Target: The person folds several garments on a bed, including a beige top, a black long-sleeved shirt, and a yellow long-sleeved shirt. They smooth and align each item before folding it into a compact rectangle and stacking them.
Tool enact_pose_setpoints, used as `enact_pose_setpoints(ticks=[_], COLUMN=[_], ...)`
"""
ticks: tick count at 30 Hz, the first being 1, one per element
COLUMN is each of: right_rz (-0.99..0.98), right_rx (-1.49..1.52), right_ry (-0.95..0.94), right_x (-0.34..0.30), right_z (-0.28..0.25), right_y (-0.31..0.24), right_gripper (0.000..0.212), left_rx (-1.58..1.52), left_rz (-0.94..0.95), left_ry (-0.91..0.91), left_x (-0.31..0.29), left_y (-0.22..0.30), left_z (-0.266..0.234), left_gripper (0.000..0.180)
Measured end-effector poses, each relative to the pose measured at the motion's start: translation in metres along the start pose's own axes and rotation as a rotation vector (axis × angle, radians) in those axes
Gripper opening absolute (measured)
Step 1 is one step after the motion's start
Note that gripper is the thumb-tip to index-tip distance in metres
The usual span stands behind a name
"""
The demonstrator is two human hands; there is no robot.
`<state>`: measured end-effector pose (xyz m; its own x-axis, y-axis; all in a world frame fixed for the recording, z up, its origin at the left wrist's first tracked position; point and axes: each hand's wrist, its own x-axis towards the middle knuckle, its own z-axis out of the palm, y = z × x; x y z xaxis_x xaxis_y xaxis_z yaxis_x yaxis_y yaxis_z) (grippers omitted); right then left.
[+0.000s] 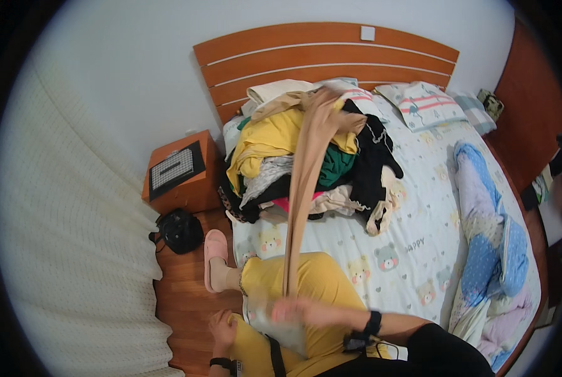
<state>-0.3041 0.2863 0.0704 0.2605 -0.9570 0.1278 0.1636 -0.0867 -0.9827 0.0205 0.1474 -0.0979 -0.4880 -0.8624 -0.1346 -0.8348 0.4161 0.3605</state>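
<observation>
A long tan garment that looks like tights (308, 163) stretches from the top of a clothes pile to my right hand (300, 311). That hand is closed on its lower end above my lap and is smeared by motion. The garment's upper end is blurred over the pile. My left hand (222, 328) lies on my left leg, in yellow trousers (254, 344), holding nothing, its fingers laid over the cloth. The pile on the bed has a yellow garment (265, 141), a green one (337, 166), a black one with pale trim (372, 157) and a grey one (268, 178).
The bed (331, 239) has a bear-print sheet and a wooden headboard (318, 53). Pillows (422, 107) lie at its head, a blue and lilac quilt (482, 251) along its right side. To the left are a bedside cabinet (186, 182), a black bag (180, 230) and a curtain (73, 220).
</observation>
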Motion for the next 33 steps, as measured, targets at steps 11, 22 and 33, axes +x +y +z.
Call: enact_pose_setpoints(ticks=[11, 22, 33], right_rz=[0.055, -0.041, -0.042], right_rx=[-0.496, -1.612, -0.781], right_ry=[0.346, 0.196, 0.094], right_x=[-0.029, 0.041, -0.005], right_z=[-0.003, -0.029, 0.017], right_y=[-0.015, 0.027, -0.06], right_gripper=[0.023, 0.061, 0.023], left_rx=[-0.684, -0.822, -0.833], left_rz=[0.352, 0.608, 0.151], left_ry=[0.163, -0.881, 0.081], left_x=[0.011, -0.108, -0.045], left_y=[0.202, 0.222, 0.144], left_z=[-0.018, -0.07, -0.057], left_gripper=[0.051, 0.041, 0.08])
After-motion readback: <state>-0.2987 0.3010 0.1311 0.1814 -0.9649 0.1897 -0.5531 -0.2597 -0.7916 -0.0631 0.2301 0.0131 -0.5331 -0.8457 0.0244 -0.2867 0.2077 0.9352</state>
